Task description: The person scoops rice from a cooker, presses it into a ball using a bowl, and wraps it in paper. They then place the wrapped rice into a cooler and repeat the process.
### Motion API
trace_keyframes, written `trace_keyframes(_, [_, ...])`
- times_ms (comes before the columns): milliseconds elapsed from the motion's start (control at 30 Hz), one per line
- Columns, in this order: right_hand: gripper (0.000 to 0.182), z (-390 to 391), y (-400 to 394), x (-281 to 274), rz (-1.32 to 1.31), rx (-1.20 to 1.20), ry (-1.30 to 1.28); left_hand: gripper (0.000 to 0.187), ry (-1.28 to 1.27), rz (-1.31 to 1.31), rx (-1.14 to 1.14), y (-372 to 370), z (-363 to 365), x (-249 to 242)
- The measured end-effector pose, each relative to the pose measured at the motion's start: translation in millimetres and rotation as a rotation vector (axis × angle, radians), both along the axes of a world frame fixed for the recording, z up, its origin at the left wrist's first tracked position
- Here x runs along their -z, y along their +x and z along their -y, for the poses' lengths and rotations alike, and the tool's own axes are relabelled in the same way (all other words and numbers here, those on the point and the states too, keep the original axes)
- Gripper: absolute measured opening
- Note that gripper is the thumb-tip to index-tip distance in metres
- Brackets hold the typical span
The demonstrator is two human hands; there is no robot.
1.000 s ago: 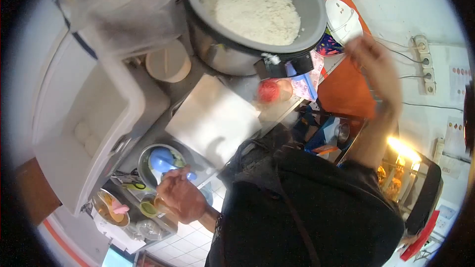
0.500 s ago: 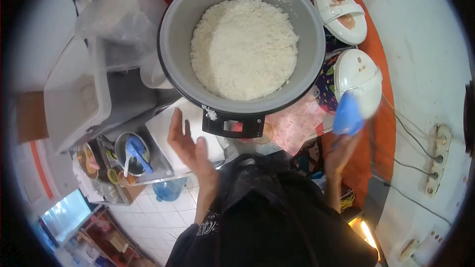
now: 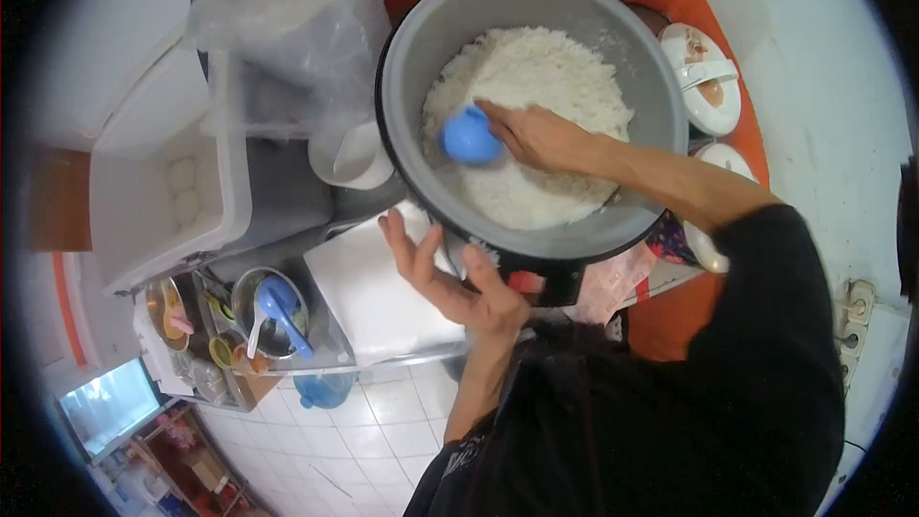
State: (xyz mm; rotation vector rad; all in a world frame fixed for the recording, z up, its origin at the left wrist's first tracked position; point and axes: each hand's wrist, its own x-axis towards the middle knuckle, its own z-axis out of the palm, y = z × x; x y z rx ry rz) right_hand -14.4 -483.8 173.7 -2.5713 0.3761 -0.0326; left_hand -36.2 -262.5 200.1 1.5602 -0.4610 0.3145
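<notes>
A large rice cooker (image 3: pixel 661 67) stands before me, its grey pot holding a broad mound of cooked white rice (image 3: pixel 565 57). My right hand (image 3: pixel 541 134) reaches in over the pot, fingers closed on a blue scoop (image 3: pixel 469 136). The scoop's rounded side faces up at the left part of the rice. Below the pot's front rim, my left hand (image 3: pixel 459 292) is held with its fingers apart and nothing in it. It overlaps the right edge of a stack of white paper sheets (image 3: pixel 369 297).
To the left are a white plastic bin (image 3: pixel 235 182), a clear plastic bag (image 3: pixel 297 29) and a metal bowl (image 3: pixel 244 292) with blue utensils. White-lidded containers (image 3: pixel 704 86) stand right of the cooker, and pink printed paper (image 3: pixel 613 282) lies in front. A power strip (image 3: pixel 852 335) is on the right wall.
My right hand has carried the blue scoop from the right of the cooker into the pot, onto the rice. My left hand stays open near the front rim, and the view has shifted.
</notes>
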Motion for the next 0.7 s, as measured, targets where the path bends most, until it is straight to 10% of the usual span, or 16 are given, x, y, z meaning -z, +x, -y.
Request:
trace_keyframes(100, [0.042, 11, -13, -50, -0.232, -0.24, -0.026, 0.031, -0.043, 0.003, 0.018, 5, 2, 0])
trace_keyframes(167, [0.043, 45, 14, -69, -0.349, 0.039, -0.035, 0.031, 0.029, 0.013, 0.037, 2, -4, 1])
trace_keyframes(267, [0.045, 53, 24, 25, 0.119, -0.222, -0.249, 0.03, -0.01, -0.001, 0.039, 1, -2, 0])
trace_keyframes(400, [0.045, -12, -39, -25, -0.291, -0.171, 0.265, 0.032, -0.006, -0.049, 0.045, -1, -10, 5])
trace_keyframes(600, [0.046, 38, 10, 15, -0.042, -0.027, -0.049, 0.029, 0.04, -0.061, 0.041, -1, -5, 3])
trace_keyframes(700, [0.046, -14, -29, -58, -0.389, -0.025, 0.133, 0.026, 0.036, -0.092, 0.026, -1, -2, 4])
